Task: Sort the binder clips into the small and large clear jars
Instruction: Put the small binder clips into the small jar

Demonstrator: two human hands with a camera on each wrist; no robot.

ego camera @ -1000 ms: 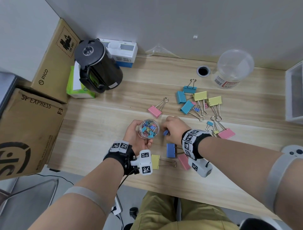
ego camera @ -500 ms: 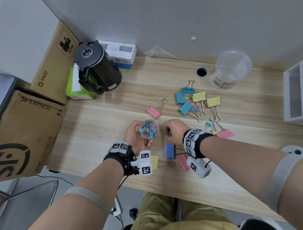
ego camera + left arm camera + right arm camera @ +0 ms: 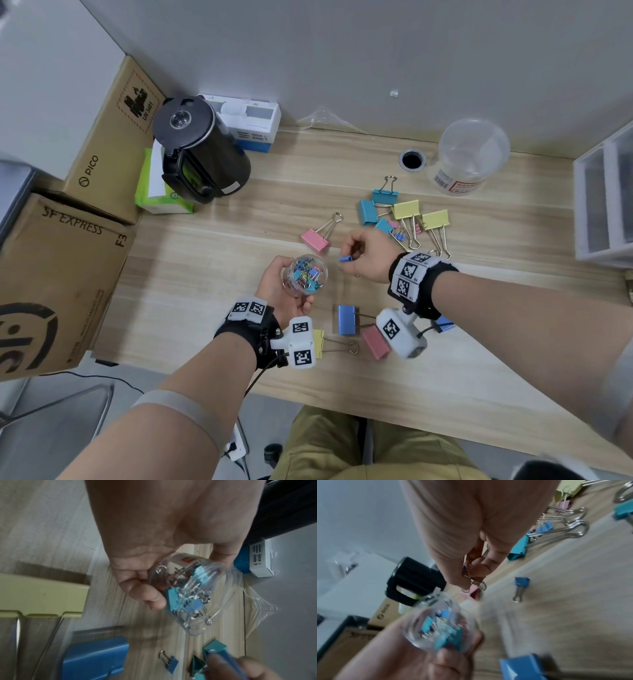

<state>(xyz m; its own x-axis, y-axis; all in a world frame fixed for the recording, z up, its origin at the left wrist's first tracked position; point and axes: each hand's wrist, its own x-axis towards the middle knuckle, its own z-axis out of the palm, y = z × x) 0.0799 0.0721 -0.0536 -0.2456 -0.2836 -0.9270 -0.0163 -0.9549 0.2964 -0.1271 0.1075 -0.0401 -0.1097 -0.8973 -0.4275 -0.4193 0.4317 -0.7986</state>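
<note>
Cardboard boxes [image 3: 68, 274] and a black kettle [image 3: 198, 150] stand at the left of the wooden desk [image 3: 205, 274]. Left hand [image 3: 284, 291] grips the small jar [image 3: 304, 278], part full of small clips. Just right of it, the right hand [image 3: 370, 257] pinches a small blue clip [image 3: 346, 258]. Large clips [image 3: 404, 212] lie beyond, near the large jar [image 3: 469, 154].

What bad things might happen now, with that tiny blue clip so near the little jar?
1. The right hand pinches the small blue clip beside the small jar, not over its mouth, so a slip could drop it on the desk.
2. The left hand holds the jar tilted in the air, nearly full; clips might spill.
3. Another small blue clip lies loose nearby and could be missed.
</note>
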